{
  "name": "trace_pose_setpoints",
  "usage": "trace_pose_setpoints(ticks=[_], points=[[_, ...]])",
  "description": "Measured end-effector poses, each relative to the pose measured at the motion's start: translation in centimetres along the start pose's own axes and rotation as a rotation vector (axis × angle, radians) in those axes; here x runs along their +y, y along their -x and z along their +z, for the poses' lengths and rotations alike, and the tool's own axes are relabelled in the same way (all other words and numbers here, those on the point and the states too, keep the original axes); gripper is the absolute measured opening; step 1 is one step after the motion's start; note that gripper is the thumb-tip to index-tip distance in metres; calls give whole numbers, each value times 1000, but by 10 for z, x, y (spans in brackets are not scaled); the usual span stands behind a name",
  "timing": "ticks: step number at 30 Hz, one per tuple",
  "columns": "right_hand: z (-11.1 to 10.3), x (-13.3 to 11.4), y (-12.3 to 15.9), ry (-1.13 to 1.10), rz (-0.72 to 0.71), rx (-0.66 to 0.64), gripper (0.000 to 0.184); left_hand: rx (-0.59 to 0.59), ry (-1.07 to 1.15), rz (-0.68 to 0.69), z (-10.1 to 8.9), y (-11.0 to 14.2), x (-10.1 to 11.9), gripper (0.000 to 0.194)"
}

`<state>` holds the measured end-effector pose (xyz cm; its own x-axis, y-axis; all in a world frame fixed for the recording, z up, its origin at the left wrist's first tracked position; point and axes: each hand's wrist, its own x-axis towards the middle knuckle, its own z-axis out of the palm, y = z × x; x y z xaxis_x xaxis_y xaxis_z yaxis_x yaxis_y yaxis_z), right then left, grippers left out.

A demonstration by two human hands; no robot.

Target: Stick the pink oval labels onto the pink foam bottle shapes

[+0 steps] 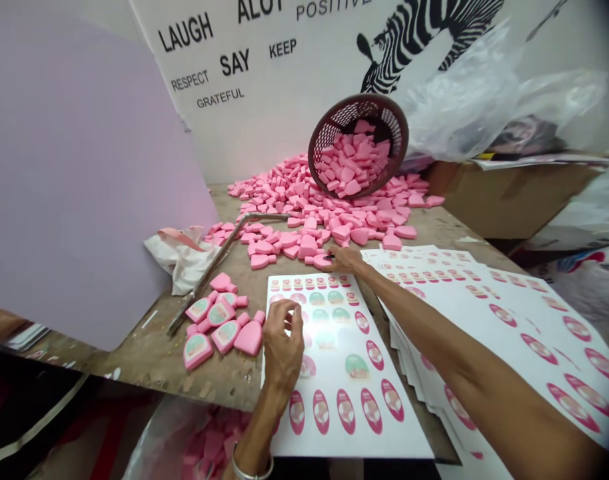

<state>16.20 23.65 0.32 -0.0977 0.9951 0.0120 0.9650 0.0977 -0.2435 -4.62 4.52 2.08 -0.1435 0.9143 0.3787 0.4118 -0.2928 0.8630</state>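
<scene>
My left hand (283,343) is above the left side of a white sticker sheet (334,413), its thumb and forefinger curled together; anything between them is too small to make out. The sheet carries round green and pink labels and oval pink ones. Past the sheet's far edge, my right hand (345,260) has its fingers closed around a pink bottle-shaped piece (320,262) at the front of the pile. A small dark object, unclear in kind, shows at those fingertips. Left of the sheet lie several pink bottle-shaped pieces (225,335), most bearing a green label.
A brown mesh basket (317,143) lies tipped over on the heap of pink pieces (279,193). More sticker sheets (444,280) overlap at right. A bent metal strip (204,283), a white cloth bag (177,260) and a large lilac panel (84,167) stand left; a cardboard box (504,197) is behind.
</scene>
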Motion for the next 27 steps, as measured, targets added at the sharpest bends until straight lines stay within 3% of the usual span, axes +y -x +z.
trace_pose_setpoints(ticks=[3, 6, 7, 11, 13, 16, 20, 27], points=[[-13, -16, 29, -44, 27, 80, 56, -67, 90, -180, 6, 6, -3, 22], [-17, -36, 88, -138, 30, 136, 59, -123, 294, -331, 15, 13, -5, 32], [-17, -42, 111, -260, 13, 157, 56, -139, 361, -361, 19, 16, -4, 36], [-10, -53, 196, -678, -152, 26, 40, -142, 423, -481, 31, 33, 10, 45], [-5, -45, 221, -707, -96, 61, 38, -139, 468, -537, 29, 43, 16, 46], [7, -24, 241, -475, -5, 208, 28, -227, 524, -582, 22, 57, 20, 45], [25, -9, 251, -149, -133, 355, 17, -343, 437, -572, 21, 70, 20, 42], [37, -12, 257, -3, -165, 432, 15, -425, 456, -579, 30, 79, 12, 44]])
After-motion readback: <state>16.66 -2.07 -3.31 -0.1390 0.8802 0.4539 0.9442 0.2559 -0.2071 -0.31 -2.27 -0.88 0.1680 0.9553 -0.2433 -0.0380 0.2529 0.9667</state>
